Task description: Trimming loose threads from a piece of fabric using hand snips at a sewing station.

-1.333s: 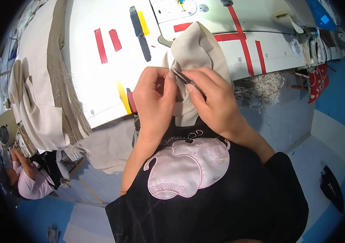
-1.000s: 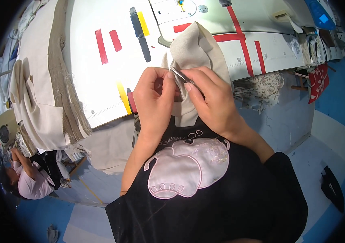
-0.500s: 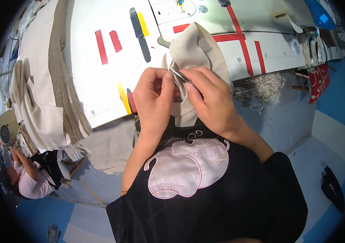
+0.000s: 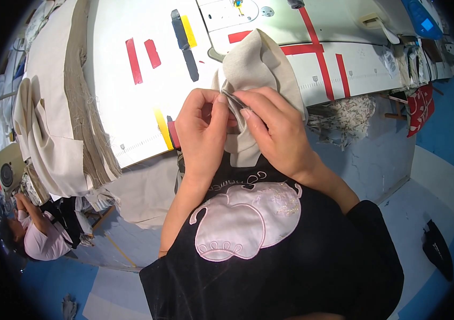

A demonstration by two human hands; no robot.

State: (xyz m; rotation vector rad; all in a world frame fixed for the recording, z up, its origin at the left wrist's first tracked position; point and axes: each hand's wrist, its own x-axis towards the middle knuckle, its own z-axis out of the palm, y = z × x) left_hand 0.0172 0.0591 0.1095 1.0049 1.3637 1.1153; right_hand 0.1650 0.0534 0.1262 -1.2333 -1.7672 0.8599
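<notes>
A beige fabric piece (image 4: 248, 66) hangs over the near edge of the white sewing table, folded and curled upward, its lower end falling toward my lap. My left hand (image 4: 204, 125) is closed, thumb and forefinger pinching the left edge of the cloth. Between the thumb and fingers of my right hand (image 4: 277, 125) are small metal thread snips (image 4: 234, 99), tips against the fabric right by my left fingertips. My fingers cover most of the snips and the spot they touch.
The sewing machine's needle area (image 4: 237, 5) lies beyond the cloth. Red tape strips (image 4: 320, 64) mark the white tabletop (image 4: 115, 106). Stacked beige fabric (image 4: 51, 106) drapes at left, where another person (image 4: 46, 234) works. Scraps (image 4: 347, 120) hang under the table at right.
The snips' blades look closer together and a little lower on the cloth. My right fingers have shifted slightly; my left hand stays in place.
</notes>
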